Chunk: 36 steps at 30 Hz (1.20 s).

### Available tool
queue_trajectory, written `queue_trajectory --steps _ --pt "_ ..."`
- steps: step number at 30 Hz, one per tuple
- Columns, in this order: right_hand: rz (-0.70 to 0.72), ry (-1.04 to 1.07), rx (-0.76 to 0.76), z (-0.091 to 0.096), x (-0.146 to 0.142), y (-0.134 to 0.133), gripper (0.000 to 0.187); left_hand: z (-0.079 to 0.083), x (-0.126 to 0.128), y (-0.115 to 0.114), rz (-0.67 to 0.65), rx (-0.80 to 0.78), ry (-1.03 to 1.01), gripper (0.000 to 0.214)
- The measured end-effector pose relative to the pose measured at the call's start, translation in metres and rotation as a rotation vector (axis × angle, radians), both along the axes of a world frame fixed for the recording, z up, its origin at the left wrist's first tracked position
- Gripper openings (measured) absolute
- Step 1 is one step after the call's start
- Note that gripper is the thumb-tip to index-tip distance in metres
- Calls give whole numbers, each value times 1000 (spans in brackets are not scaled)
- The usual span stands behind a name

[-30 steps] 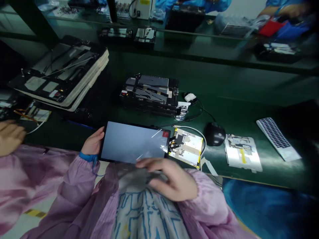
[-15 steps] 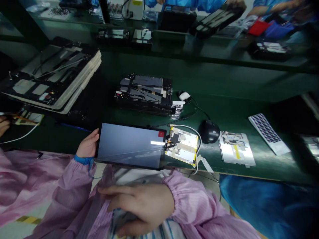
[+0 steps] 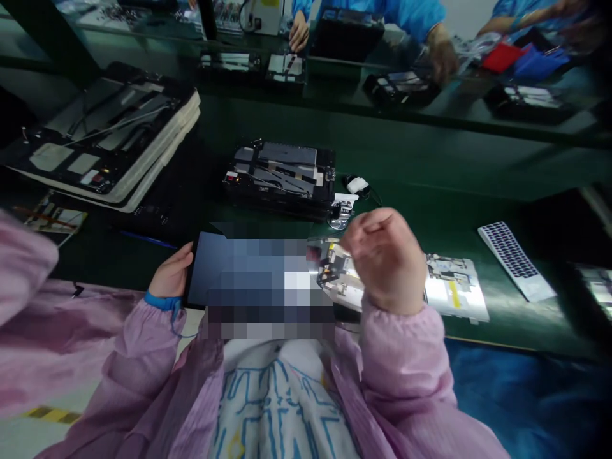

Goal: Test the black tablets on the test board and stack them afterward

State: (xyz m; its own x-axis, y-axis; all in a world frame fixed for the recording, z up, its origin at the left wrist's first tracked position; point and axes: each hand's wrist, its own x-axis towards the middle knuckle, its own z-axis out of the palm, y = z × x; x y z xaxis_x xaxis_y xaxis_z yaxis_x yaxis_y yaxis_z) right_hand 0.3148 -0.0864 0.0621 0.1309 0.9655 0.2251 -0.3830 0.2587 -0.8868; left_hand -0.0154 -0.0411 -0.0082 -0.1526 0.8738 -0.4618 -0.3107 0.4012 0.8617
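A tablet screen panel [image 3: 206, 268] lies at the bench's front edge, its middle and right part covered by a pixelated patch. My left hand [image 3: 173, 273], with a blue wrist strap [image 3: 162, 302], grips its left edge. My right hand [image 3: 386, 258] is raised right of the panel, fingers curled in, slightly blurred; whatever they may hold is hidden. Below and behind that hand, partly covered, lies a bright board with yellow edging [image 3: 340, 280] joined to the panel's right side. Beyond it rests a silver metal plate with small circuit parts [image 3: 456, 296].
A stack of black device housings [image 3: 280, 172] stands behind the panel, with a larger stack [image 3: 102, 134] at far left. A white keypad [image 3: 516, 258] lies right. A blue pen [image 3: 148, 239] lies left. A neighbour's pink sleeve [image 3: 23, 268] reaches in. Co-workers' hands [image 3: 299, 32] work beyond the shelf.
My right hand has risen from my lap to over the board and now hides the mouse. My left hand stays at the panel's edge. The neighbour's pink sleeve has moved up into view.
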Motion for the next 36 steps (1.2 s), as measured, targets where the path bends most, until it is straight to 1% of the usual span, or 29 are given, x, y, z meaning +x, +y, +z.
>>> queue_trajectory --steps 3,5,7,9,13,14,16,19,22,25,27,28,30,32,34,36 --pt "-86 78 -32 2 23 25 20 5 4 -1 18 0 -14 17" --pt "-120 109 -59 1 33 38 22 6 6 -2 24 -2 -17 16" --pt "-136 116 -44 0 42 48 23 7 7 -3 33 -6 -18 17" --pt "-145 59 -8 -2 49 53 25 7 7 -3 40 -11 -21 18" --pt "-156 -170 30 -2 54 52 37 6 7 -4 35 -37 -30 23" --pt "-149 -177 32 -3 51 49 37 5 6 -5 31 -41 -29 25" --pt "-118 -91 31 -7 38 42 32 4 5 -5 29 -37 -21 29" --pt "-49 39 -15 -19 4 29 22 0 3 -6 47 -27 -13 31" --pt "69 -22 -49 -35 -37 15 21 -3 1 -7 49 -9 -41 32" --pt "282 -174 26 -41 -69 3 20 -5 0 -8 43 0 -74 36" --pt "395 -336 132 -38 -82 -2 15 -5 0 -10 44 6 -85 36" --pt "423 -425 187 -34 -87 -3 11 -5 0 -11 31 16 -94 35" --pt "436 -583 287 -27 -92 -4 6 -3 1 -13 -27 48 -125 35" --pt "423 -707 352 -23 -95 -4 7 -2 2 -14 -102 94 -154 38" --pt "396 -859 408 -22 -98 -6 14 -1 1 -15 -160 137 -160 40" --pt "358 -1087 451 -26 -104 -10 27 -2 1 -15 -200 164 -155 41"
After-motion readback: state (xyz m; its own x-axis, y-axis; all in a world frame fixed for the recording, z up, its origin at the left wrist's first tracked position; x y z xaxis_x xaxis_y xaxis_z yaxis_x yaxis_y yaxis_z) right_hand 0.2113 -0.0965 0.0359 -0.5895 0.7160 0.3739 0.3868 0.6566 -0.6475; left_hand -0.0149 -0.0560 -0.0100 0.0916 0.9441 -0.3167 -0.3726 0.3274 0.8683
